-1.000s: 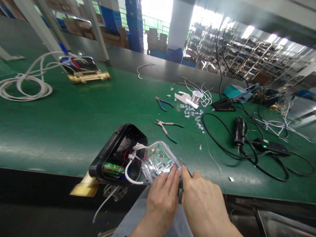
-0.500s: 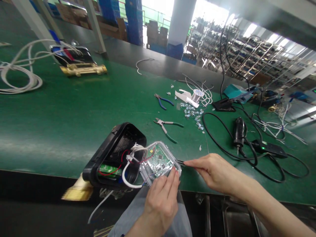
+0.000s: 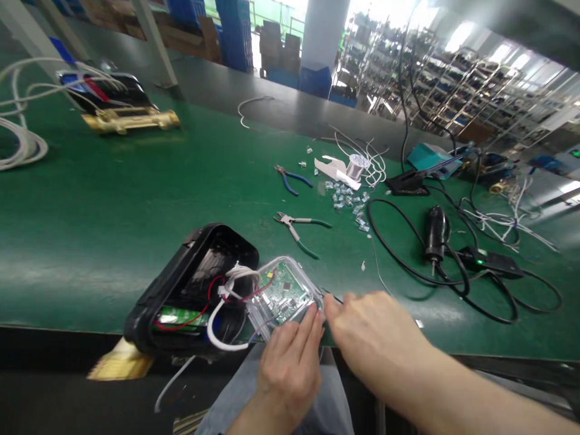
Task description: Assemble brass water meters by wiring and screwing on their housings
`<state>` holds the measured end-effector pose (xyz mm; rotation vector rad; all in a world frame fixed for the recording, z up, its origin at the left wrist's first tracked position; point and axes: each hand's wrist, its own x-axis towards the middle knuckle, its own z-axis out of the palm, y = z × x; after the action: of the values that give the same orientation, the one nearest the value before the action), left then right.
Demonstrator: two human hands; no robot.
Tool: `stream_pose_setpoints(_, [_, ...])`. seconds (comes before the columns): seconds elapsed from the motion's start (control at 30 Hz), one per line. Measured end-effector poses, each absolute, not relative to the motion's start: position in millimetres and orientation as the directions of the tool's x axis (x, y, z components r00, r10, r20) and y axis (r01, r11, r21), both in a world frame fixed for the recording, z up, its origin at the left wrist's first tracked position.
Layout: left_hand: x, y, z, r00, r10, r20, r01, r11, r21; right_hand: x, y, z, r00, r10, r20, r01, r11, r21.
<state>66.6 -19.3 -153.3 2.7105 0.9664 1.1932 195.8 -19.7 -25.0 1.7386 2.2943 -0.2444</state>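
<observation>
My left hand [image 3: 290, 362] is closed on the near edge of a clear plastic case [image 3: 299, 273], fingers pressed together on top; the thumb is hidden. Inside the case lies a green circuit board [image 3: 286, 288]. Wires run from it to an open black housing [image 3: 190, 257] on the left, whose brass fitting [image 3: 120, 360] sticks out past the bench edge. In my right hand [image 3: 371, 326] are thin dark tweezers [image 3: 333, 296], their tips close to the case's right corner. The hand covers most of them.
Beyond the case lie green-handled cutters [image 3: 301, 232] and blue-handled cutters [image 3: 292, 180]. Small metal pieces [image 3: 347, 196] and a solder spool [image 3: 357, 166] are farther back. A black electric screwdriver [image 3: 435, 235] with looping cable lies right. A brass-bodied unit [image 3: 129, 119] stands far left.
My right hand has rolled over and come closer to the case, now hiding more of the tweezers. The left hand keeps its hold. The whole view has shifted slightly.
</observation>
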Motion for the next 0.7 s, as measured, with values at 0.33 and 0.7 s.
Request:
stream_pose_setpoints(0.33, [71, -16, -150, 0.477, 0.516, 0.711, 0.517, -0.819, 0.247, 276, -9, -54, -0.377, 0.907, -0.189, 0.866, 0.272, -0.420])
stream_pose_setpoints(0.7, [70, -14, -148, 0.479, 0.525, 0.703, 0.517, -0.816, 0.258, 291, -22, -92, -0.439, 0.896, 0.063, 0.803, 0.423, -0.421])
